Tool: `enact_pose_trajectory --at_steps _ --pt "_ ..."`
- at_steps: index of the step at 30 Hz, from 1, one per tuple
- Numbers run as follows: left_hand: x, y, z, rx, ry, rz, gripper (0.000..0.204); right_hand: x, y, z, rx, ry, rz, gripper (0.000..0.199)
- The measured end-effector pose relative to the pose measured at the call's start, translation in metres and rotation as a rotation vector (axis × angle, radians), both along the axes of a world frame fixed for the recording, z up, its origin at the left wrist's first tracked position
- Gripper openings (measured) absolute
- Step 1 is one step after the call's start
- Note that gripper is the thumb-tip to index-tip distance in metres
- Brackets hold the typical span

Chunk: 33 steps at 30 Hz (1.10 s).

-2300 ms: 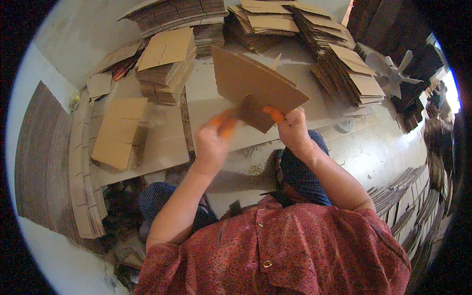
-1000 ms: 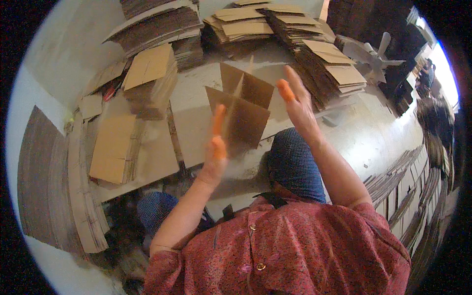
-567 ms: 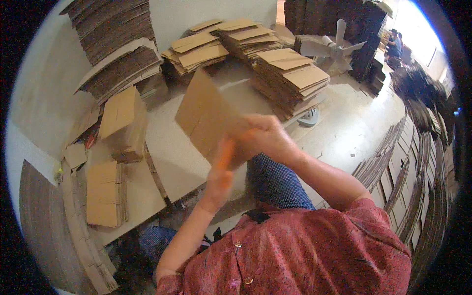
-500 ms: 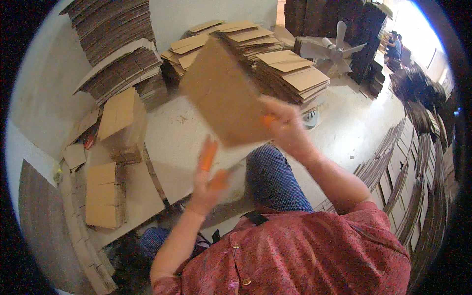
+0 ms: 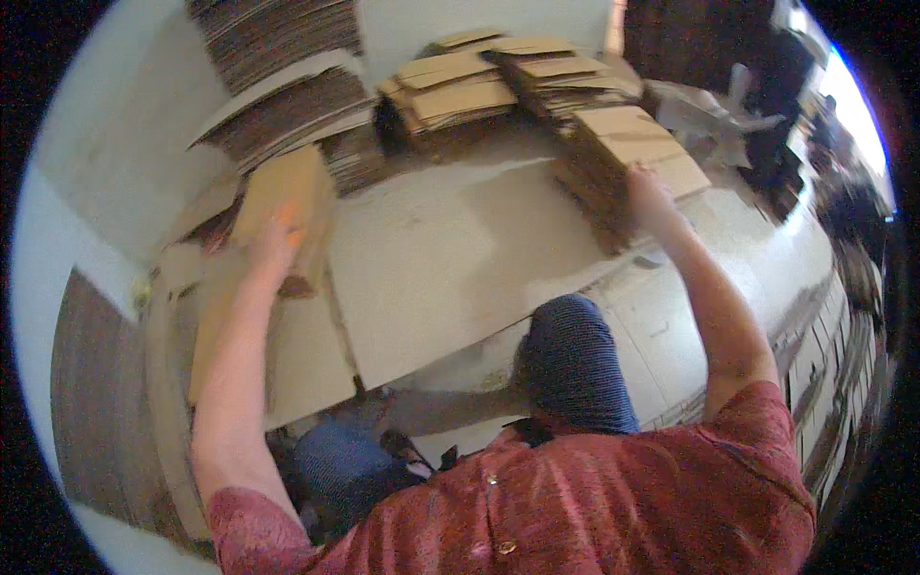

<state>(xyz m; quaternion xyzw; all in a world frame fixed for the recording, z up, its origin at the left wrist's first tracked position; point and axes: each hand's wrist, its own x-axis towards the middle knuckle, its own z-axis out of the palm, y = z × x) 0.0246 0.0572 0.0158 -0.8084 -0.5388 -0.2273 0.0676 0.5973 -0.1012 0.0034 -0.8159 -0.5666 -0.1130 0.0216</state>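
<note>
My left hand [image 5: 276, 238], smeared by motion, is at the near side of a tall stack of small cardboard sheets [image 5: 287, 187] on the left. Orange coverings show on its fingers, but whether they grip a sheet is unclear. My right hand [image 5: 652, 190] is at the near left edge of the stack of flat cardboard pieces [image 5: 637, 144] on the right. Its fingers are bent over the edge of a top cardboard sheet, with the thumb hidden. Between my hands lies the pale board surface [image 5: 431, 259].
More cardboard stacks [image 5: 460, 86] stand at the back, with taller piles [image 5: 287, 48] at the far left. A pale fan [image 5: 738, 115] is at the back right. Cardboard bundles [image 5: 824, 402] line the right side. My knee [image 5: 580, 364] rises at the near edge.
The cardboard sheet held up in front of me has gone from mid-air. My right hand has moved right onto the right-hand stack; my left hand has moved left and forward to the left stack.
</note>
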Motion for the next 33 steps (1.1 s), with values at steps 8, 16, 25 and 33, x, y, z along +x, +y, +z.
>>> enact_pose_trajectory --at_steps 8,16,25,33 --pt "-0.004 0.017 0.048 0.174 -0.058 -0.035 0.024 -0.020 -0.038 0.038 0.277 -0.113 0.110 0.036" --pt "0.085 -0.152 0.018 -0.124 -0.555 -0.660 0.036 -0.190 -0.074 0.053 0.175 2.001 0.224 0.042" --pt "0.017 -0.221 -0.032 0.135 0.039 -0.204 0.063 -0.238 -0.091 0.003 0.313 1.819 0.383 0.021" --pt "-0.096 -0.177 -0.021 -0.429 0.129 0.649 0.047 -0.233 -0.101 -0.017 0.224 0.799 0.495 0.035"
